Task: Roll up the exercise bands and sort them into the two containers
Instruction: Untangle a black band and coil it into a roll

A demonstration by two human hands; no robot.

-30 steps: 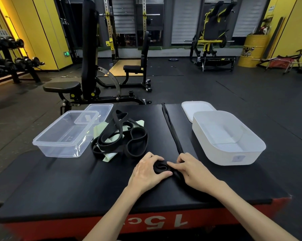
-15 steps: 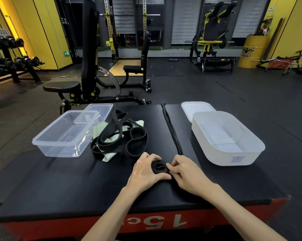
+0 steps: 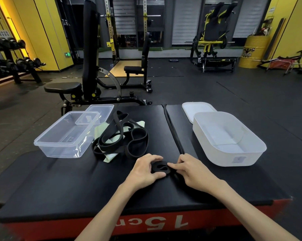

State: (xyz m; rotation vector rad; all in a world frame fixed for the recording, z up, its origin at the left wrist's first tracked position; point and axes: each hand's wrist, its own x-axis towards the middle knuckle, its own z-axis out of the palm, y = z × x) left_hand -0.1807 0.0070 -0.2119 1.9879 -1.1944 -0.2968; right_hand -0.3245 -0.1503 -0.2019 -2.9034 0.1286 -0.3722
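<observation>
Fingers of the left hand and right hand pinch a small black roll at near centre — its tail runs far, unrolled. Pile waits left; clear tub and white tub look empty

The single head-worn camera looks forward and down, close over a black mat, gym floor beyond.

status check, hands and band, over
Hands: left hand grips the coiled black band, right hand pinches it. Its tail lies unrolled to the far edge. Empty: clear container, white container. Nothing in the way.
</observation>
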